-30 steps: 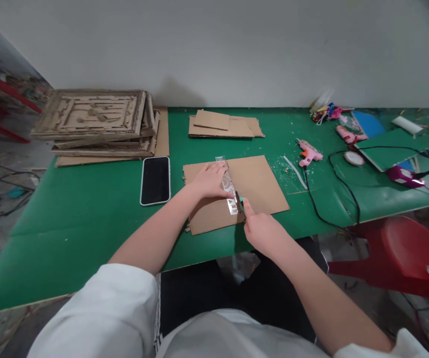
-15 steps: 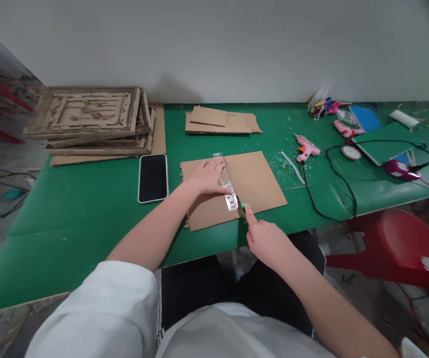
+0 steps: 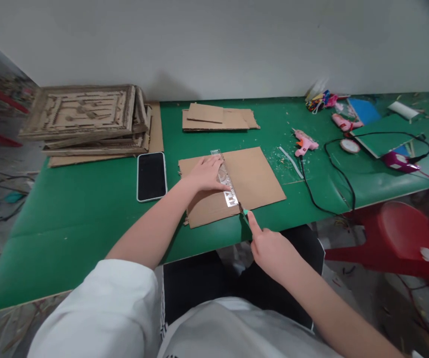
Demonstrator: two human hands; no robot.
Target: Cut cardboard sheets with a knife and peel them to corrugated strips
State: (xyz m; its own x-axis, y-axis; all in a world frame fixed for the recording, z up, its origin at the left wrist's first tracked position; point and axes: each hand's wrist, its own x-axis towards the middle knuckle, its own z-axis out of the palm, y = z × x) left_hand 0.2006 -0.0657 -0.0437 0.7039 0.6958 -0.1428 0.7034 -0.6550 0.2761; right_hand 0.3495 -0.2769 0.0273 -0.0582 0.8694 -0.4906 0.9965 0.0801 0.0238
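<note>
A piece of brown cardboard [image 3: 259, 174] lies on the green tabletop in front of me. Across its middle runs a clear ruler [image 3: 231, 198]. My left hand [image 3: 207, 174] presses the ruler down with its fingers spread out, so part of the ruler is hidden. My right hand [image 3: 272, 251] is closed around a utility knife [image 3: 246, 213] with a green part near its front, index finger stretched along it. The knife's tip is at the cardboard's near edge, just past the ruler's lower end.
Left of the cardboard lies a phone [image 3: 152, 177], with stacked cardboard frames [image 3: 83, 112] behind it. Cardboard offcuts [image 3: 214, 120] lie at the back. On the right are a pink glue gun [image 3: 304, 142], its black cord, a tape roll [image 3: 350, 145] and a red chair [image 3: 408, 238].
My right hand has drawn the knife a little towards me, to the cardboard's near edge. My left hand stays on the ruler. The whole view has shifted slightly.
</note>
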